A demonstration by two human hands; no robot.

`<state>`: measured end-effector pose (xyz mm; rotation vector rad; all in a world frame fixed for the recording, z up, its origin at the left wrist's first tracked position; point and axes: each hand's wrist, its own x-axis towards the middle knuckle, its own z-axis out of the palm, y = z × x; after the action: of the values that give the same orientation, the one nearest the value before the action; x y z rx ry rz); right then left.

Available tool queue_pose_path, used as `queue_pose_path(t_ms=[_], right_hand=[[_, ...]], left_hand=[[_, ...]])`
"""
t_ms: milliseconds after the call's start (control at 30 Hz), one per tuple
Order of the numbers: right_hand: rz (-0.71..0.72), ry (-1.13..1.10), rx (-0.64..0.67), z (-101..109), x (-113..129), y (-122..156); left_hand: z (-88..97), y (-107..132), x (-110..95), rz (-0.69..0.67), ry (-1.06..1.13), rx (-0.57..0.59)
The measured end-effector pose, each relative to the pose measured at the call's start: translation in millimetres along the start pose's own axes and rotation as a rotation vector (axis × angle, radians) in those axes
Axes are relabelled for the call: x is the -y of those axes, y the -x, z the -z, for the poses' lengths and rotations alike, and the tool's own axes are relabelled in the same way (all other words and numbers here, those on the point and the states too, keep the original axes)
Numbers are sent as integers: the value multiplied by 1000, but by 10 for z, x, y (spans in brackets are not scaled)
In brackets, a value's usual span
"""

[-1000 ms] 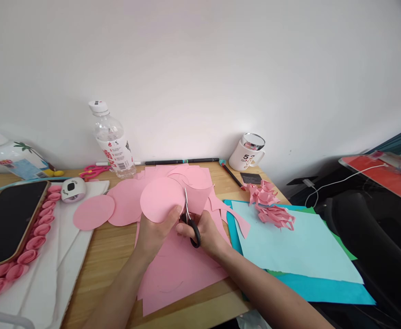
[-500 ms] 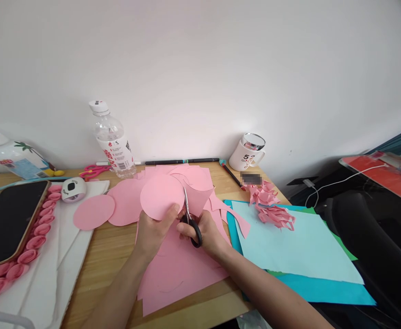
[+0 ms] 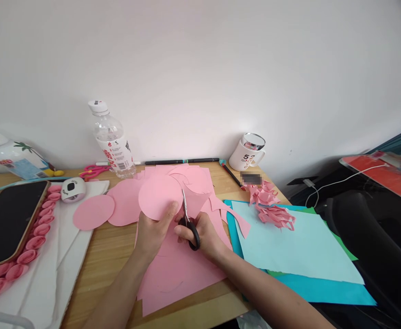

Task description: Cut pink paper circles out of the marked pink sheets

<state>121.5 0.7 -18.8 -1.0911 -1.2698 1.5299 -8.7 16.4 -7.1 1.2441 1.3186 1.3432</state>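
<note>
Gripping a pink paper disc (image 3: pixel 160 196) by its lower edge, the left hand (image 3: pixel 152 230) holds it over pink sheets (image 3: pixel 183 274) on the worktop (image 3: pixel 108 260). The right hand (image 3: pixel 203 233) grips black-handled scissors (image 3: pixel 188 223), their blades at the disc's right edge. Leftward lies another pink circle (image 3: pixel 93 213); a plastic bottle (image 3: pixel 116 148) and a white mug (image 3: pixel 243 155) stand behind.

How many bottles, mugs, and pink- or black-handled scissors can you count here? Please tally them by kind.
Bottles: 2 (clear bottle, palm-tree bottle)
Mugs: 1 (white mug)
Scissors: 2 (black-handled scissors in the right hand, pink-handled scissors on the table)
Total: 5
</note>
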Motion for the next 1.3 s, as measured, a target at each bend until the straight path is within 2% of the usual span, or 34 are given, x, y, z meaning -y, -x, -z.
queue_pose_path(t_ms=[200, 467, 700, 967, 1300], right_hand=[[16, -26, 27, 10, -7, -13], [-25, -25, 47, 25, 49, -13], [-59, -153, -28, 34, 7, -20], [-31, -172, -28, 31, 13, -49], [-39, -136, -48, 29, 23, -28]], left_hand=[[-10, 11, -11, 3, -27, -60], [0, 24, -11, 11, -63, -62], [-21, 43, -90, 15, -125, -81], [-30, 31, -77, -41, -80, -6], [-34, 32, -89, -19, -63, -18]])
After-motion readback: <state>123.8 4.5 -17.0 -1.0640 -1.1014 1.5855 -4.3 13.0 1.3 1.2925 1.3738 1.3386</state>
